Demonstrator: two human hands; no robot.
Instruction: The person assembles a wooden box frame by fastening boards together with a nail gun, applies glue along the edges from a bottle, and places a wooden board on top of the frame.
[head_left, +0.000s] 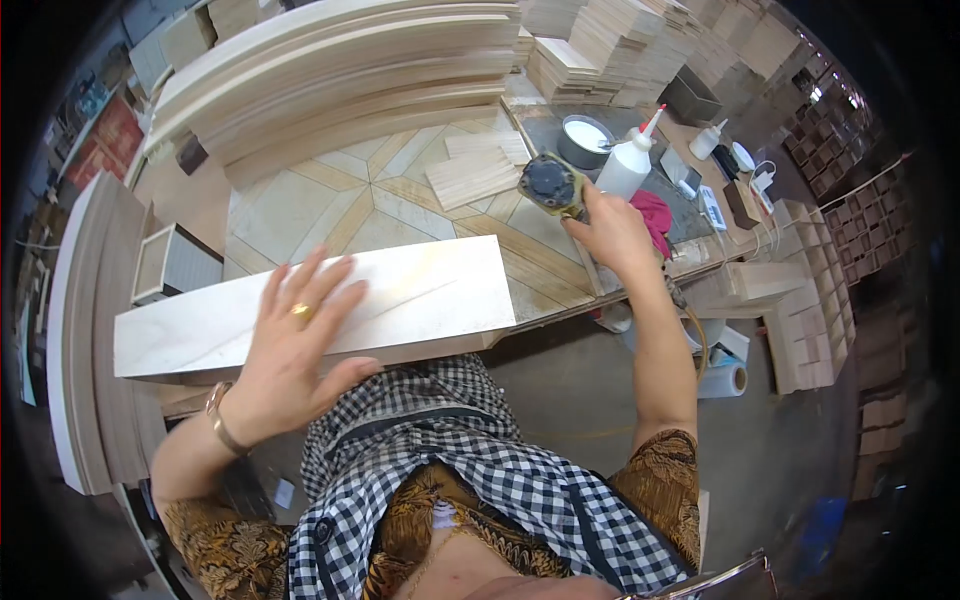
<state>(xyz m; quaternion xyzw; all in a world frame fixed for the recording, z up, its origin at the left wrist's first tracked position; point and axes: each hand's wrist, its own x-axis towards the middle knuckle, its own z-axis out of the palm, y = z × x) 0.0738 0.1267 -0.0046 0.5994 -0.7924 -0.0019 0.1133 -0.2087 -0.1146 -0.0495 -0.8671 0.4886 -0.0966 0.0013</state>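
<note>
In the head view, a long white board [440, 285] lies along the near edge of the table [300, 205], where the left hand [295, 345], open with fingers spread and gripping nothing, rests on it, seemingly to steady it. The right hand [612, 228] is curled around a power tool [549, 182], apparently held clear of the board, its exact kind hard to tell.
</note>
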